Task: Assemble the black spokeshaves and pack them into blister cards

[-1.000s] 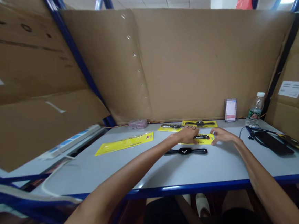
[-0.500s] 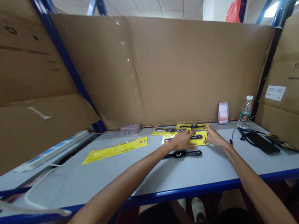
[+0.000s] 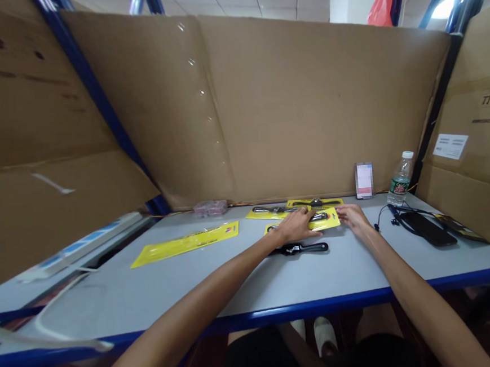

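My left hand (image 3: 297, 224) lies across a yellow-carded blister pack (image 3: 330, 217), thumb along its near edge and fingers over its top. Inside that pack is a black-handled spokeshave, partly hidden by the hand. Beside the pack's right end is my right hand (image 3: 353, 218), fingers apart at the card's corner; whether they touch it is hard to tell. A loose black spokeshave (image 3: 305, 248) rests on the table just in front, its left end behind my left wrist. Behind my hands lie two more packed spokeshaves, one on the left card (image 3: 258, 214) and one on the far card (image 3: 335, 202).
To the left lies a yellow pack (image 3: 186, 244) with no tool visible in it. A clear box (image 3: 210, 208) stands at the back. Rightward are a propped phone (image 3: 364, 181), a water bottle (image 3: 401, 179), a dark phone (image 3: 431, 230) and earphones. Cardboard walls (image 3: 286, 112) enclose the table.
The pack under my left hand has turned slightly, its right end now farther back. My right hand has shifted right, its fingers looser at the card's end. The view has tilted a little.
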{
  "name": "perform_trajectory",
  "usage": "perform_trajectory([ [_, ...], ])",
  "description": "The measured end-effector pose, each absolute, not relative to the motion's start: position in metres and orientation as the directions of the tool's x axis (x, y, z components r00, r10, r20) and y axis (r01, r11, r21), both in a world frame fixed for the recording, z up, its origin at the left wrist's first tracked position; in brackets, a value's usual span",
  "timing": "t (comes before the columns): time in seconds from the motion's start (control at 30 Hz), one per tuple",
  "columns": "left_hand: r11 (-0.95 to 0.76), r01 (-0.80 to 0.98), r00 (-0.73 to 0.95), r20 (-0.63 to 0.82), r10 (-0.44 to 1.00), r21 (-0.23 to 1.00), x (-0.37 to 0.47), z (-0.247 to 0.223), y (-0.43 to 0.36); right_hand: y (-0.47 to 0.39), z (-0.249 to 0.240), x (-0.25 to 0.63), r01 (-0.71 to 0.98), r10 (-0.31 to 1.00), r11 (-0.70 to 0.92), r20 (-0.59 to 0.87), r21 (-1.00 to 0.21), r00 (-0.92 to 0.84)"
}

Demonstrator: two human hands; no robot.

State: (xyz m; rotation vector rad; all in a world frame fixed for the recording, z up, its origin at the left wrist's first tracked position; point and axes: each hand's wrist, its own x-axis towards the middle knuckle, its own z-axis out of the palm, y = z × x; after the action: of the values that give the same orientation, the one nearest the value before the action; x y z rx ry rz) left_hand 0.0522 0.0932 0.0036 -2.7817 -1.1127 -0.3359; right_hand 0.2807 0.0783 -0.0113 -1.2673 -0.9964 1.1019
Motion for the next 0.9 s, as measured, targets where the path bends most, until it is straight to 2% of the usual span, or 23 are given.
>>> perform_trajectory([
  [0.13, -0.703, 0.711, 0.679, 0.281, 0.678, -0.025, 0.053, 0.002, 0.092, 0.076, -0.01, 0.282, -0.142, 0.979, -0.023, -0.051, -0.99, 0.196],
  [0.27, -0.698, 0.716, 0.673, 0.287, 0.681, -0.022, 0.054, 0.001, 0.091, 0.075, -0.009, 0.284, -0.148, 0.982, -0.045, -0.071, -0.988, 0.177],
  [0.5, -0.701, 0.713, 0.675, 0.284, 0.681, -0.016, 0.053, 0.002, 0.087, 0.076, -0.007, 0.287, -0.101, 0.992, -0.052, -0.063, -0.994, 0.109],
  [0.77, -0.704, 0.71, 0.677, 0.287, 0.678, -0.01, 0.045, 0.003, 0.085, 0.065, 0.001, 0.296, -0.017, 0.981, -0.16, -0.157, -0.987, -0.116],
  [0.9, -0.747, 0.665, 0.719, 0.283, 0.634, -0.016, 0.043, 0.004, 0.087, 0.065, 0.0, 0.294, 0.044, 0.971, -0.195, -0.2, -0.98, -0.134],
])
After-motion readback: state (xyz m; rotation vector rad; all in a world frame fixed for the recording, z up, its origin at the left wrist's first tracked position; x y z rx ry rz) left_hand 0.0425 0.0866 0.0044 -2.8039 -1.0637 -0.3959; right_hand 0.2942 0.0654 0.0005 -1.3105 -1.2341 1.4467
